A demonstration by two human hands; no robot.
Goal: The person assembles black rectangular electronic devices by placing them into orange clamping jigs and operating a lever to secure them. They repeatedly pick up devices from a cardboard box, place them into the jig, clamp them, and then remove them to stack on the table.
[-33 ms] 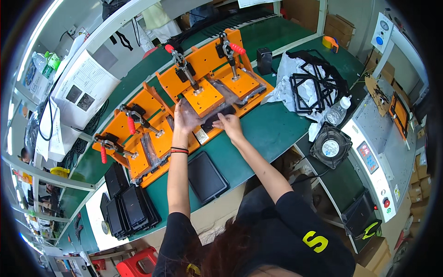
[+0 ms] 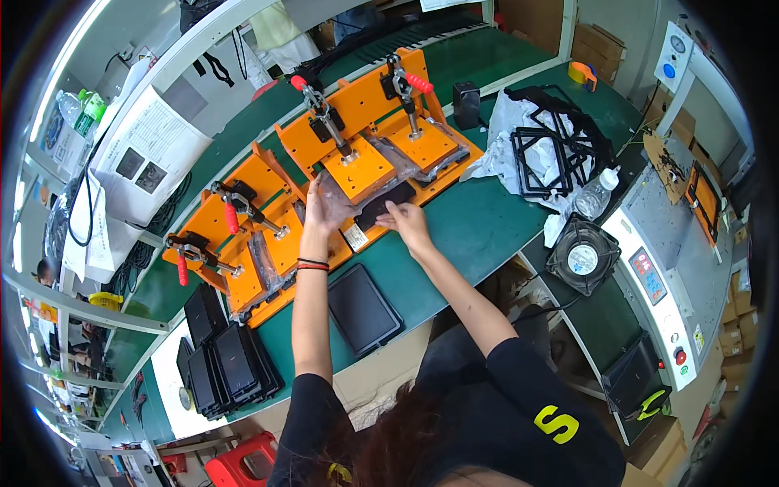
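Left hand (image 2: pixel 317 214) spread at plastic film (image 2: pixel 333 195), right hand (image 2: pixel 412 229) — pinch unclear — at dark panel (image 2: pixel 395 200), likely light, stiff, best edge-held.

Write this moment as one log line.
left hand: at plastic film | right hand: at dark piece | orange fixture: on green table | black tray-like panel: beside fixture

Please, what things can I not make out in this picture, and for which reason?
All in the head view:
- Right hand: its curled fingers hide whether it grips anything.
- Dark flat piece: its extent beneath the orange block is hidden.
- Black frames: overlapping hides their number.
- Paper sheet: print too small.
- Red stool: cut by the lower edge.
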